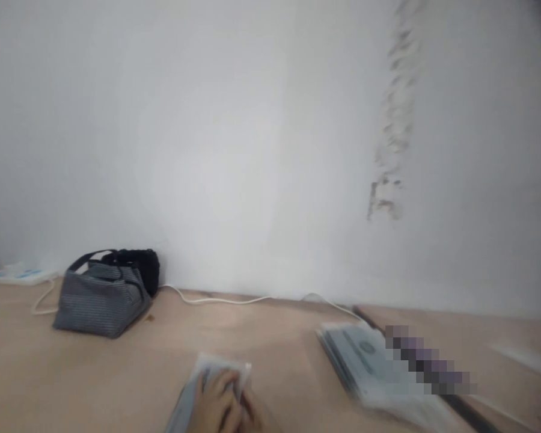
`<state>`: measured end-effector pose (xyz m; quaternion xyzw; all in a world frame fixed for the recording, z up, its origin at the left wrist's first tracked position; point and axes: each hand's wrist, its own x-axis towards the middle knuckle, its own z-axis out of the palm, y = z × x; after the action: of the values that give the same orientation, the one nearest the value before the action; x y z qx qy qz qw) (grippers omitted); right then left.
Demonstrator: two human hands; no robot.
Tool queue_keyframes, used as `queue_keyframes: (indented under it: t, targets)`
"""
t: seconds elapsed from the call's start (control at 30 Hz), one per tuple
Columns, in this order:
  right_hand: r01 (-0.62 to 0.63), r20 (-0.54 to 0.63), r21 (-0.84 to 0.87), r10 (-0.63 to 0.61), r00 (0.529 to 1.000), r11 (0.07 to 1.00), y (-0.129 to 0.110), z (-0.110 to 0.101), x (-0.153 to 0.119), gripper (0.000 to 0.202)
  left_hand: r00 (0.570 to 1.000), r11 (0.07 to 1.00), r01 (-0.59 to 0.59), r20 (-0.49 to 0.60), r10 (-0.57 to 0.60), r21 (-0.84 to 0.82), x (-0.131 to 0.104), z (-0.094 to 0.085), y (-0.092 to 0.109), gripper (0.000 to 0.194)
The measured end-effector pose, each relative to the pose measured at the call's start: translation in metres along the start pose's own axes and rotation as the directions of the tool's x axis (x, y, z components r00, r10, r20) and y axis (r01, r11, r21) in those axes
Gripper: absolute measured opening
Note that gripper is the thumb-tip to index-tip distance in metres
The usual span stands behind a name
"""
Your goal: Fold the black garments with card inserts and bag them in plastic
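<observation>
A flat packet in a clear plastic sleeve [184, 394] lies at the bottom centre, its near end cut off by the picture's edge. My left hand [216, 404] rests over its top with the fingers bent and gripping it. Beside it, my right hand [255, 415] closes on the packet's right edge, partly covered by the left. Motion blurs the fingertips. To the right of both hands sits a stack of similar plastic-sleeved packets [365, 358], the top one pale with a dark round mark.
A grey striped bag [99, 300] with a black part stands by the wall [234, 150] on the left. A white cable [225, 300] runs along the back of the wooden table [117, 379]. A dark seam [471, 415] crosses the table at the right, and a white flat object [22, 275] lies far left.
</observation>
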<state>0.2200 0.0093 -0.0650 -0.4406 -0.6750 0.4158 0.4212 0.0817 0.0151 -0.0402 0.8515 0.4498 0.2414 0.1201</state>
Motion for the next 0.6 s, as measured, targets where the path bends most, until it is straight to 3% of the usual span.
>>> queue_keyframes:
  t: [0.2,0.3,0.4,0.47,0.5,0.6]
  targets:
    - [0.03,-0.027,-0.054,-0.031,0.999,0.998,-0.01,-0.025,-0.006,0.031,0.993,0.992,-0.024,0.119,0.01,0.12,-0.001,0.018,-0.022,0.048]
    - [0.027,-0.037,-0.1,-0.031,0.999,0.995,-0.006,-0.031,-0.01,0.026,0.97,0.97,-0.206,0.159,0.184,0.132,0.0,0.025,-0.035,0.047]
    - [0.021,-0.127,-0.24,-0.053,0.991,0.971,0.002,-0.04,-0.014,0.019,0.916,0.917,-0.382,0.174,0.361,0.111,0.0,0.009,-0.038,0.042]
    - [0.026,-0.195,-0.446,-0.126,0.973,0.894,0.008,-0.048,-0.015,0.014,0.907,0.916,-0.394,0.194,0.375,0.072,-0.002,-0.011,-0.034,0.042]
    - [0.058,-0.165,-0.565,-0.182,0.969,0.823,0.009,-0.051,-0.015,0.012,0.915,0.928,-0.37,0.192,0.355,0.048,-0.004,-0.023,-0.032,0.043]
    - [0.287,0.121,-0.778,-0.316,0.941,0.558,0.009,-0.056,-0.01,0.012,0.956,0.966,-0.255,0.139,0.258,-0.036,-0.016,-0.051,-0.027,0.048]
